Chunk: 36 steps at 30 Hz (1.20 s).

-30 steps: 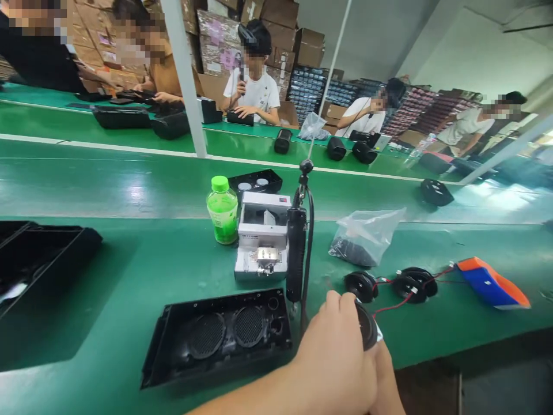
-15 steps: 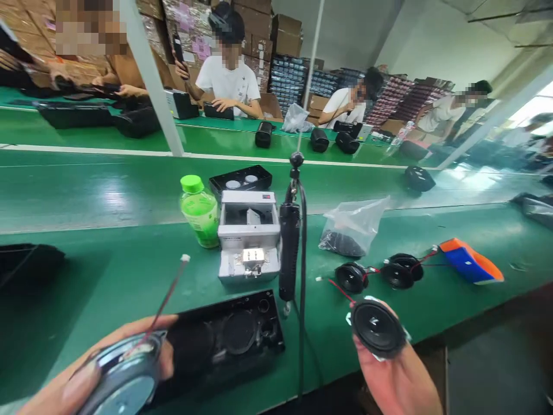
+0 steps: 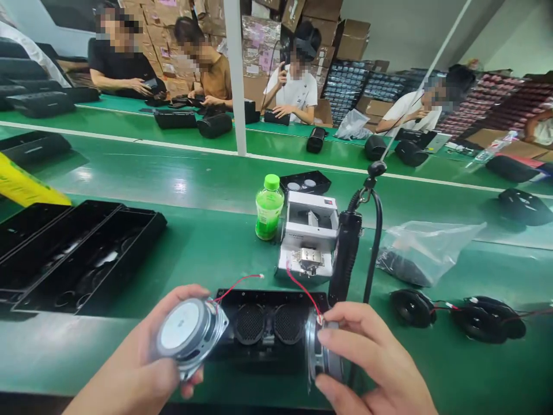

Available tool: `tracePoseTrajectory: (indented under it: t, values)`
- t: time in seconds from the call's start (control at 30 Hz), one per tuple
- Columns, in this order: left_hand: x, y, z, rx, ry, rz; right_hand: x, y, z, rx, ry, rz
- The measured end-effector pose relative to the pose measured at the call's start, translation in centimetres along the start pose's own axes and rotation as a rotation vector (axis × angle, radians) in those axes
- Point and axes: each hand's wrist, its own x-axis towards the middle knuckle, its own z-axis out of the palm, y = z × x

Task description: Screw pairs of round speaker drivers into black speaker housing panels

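Observation:
A round speaker driver (image 3: 181, 328) sits in my left hand (image 3: 147, 351), its silver magnet back facing up and a red wire with a white plug trailing from it. Closed on a second speaker driver (image 3: 322, 349) is my right hand (image 3: 367, 357), gripping it edge-on by the rim and magnet; its red wire rises toward the grey device. Between and behind the two drivers lies a black speaker housing (image 3: 270, 323) with two round mesh grilles, partly covered by the hands and drivers.
A grey screw feeder (image 3: 309, 236) and a green-capped bottle (image 3: 268, 210) stand behind the housing. An electric screwdriver (image 3: 345, 253) hangs beside them. More drivers (image 3: 412, 307) and a plastic bag (image 3: 427, 253) lie right; black housings (image 3: 95, 259) lie left. Several people work across the conveyor.
The view has swung left. My right hand has brought its driver over to the housing and turned it from cone-up to edge-on. My left hand's driver is now raised beside the housing's left end.

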Motion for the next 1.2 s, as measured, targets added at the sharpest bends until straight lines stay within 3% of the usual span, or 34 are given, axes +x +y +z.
tracePoseTrajectory:
  t: [0.1,0.17,0.27,0.4,0.5,0.57,0.8,1.07,1.2]
  values:
    - [0.7,0.0,-0.8,0.24,0.076,0.051,0.6,-0.3,1.0,-0.023,-0.038,0.008]
    - [1.4,0.0,-1.3,0.307,0.04,0.096,0.5,-0.3,1.0,-0.041,-0.071,0.011]
    - [2.9,0.0,-2.1,0.382,-0.128,0.232,0.8,-0.2,0.8,-0.117,-0.13,-0.009]
    - [4.3,0.4,-2.9,0.723,-0.348,0.512,1.8,-0.2,1.2,-0.268,-0.207,0.034]
    - [4.7,1.0,-2.7,0.956,-0.54,0.621,2.2,-0.2,1.4,-0.307,-0.287,0.114]
    - [4.7,1.3,-2.3,1.083,-0.606,0.663,2.2,-0.3,1.1,-0.314,-0.268,0.158]
    - [5.3,-0.1,0.8,1.376,-0.567,0.774,1.3,-1.1,-0.3,-0.055,-0.023,0.324]
    - [6.9,-1.1,2.8,1.911,-0.644,0.904,-0.3,-0.8,-0.4,-0.038,-0.032,0.391]
    - [6.8,-1.5,2.9,2.104,-0.635,0.881,-0.6,-0.5,-0.3,-0.016,-0.016,0.365]
